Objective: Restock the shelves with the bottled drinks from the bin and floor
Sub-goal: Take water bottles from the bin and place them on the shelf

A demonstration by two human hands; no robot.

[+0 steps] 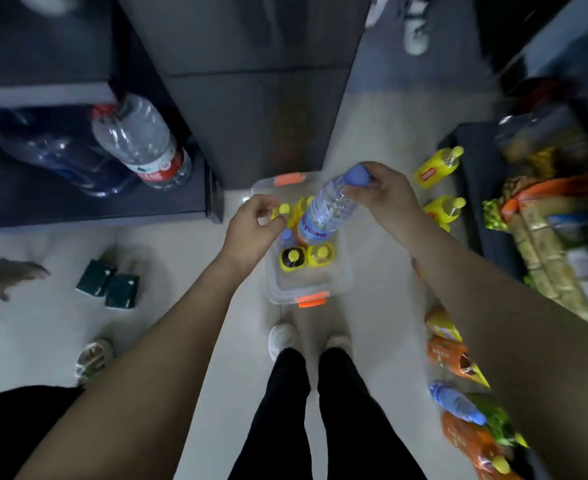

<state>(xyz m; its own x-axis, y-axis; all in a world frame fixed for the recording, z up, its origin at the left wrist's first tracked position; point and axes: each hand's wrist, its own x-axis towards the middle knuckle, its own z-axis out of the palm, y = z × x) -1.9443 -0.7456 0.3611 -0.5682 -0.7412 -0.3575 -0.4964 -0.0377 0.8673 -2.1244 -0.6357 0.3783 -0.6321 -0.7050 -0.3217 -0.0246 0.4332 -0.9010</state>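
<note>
While the right hand (379,194) curls round the blue cap and neck of a clear water bottle (327,207), that bottle hangs tilted over the bin (306,289), base down, cap up toward the right. Cannot tell whether its base touches anything below.

Left hand (254,225): thumb and fingertips pinch the cap of a yellow bottle (282,210) at the bin's far left side.

Bin: clear plastic, orange latches, on the pale floor just ahead of the person's white shoes (282,341). Inside, near side: two yellow-capped bottles (292,259), upright, side by side. A small blue-capped bottle (287,236) stands just behind them, beside the left hand.

Right of the bin, on the floor: two yellow floor bottles (437,166), close against a dark low unit. Nearer the camera along the right edge: orange packets (448,355) and a lying blue bottle (455,403).

Left: dark shelf (181,202) holds a large red-labelled water bottle (143,143) with bluish large bottles (53,150) beside it. Two dark green cartons (107,285) lie on the floor below. Another person's sandalled foot (93,358) and a blurred hand (5,275) show at the left edge.
</note>
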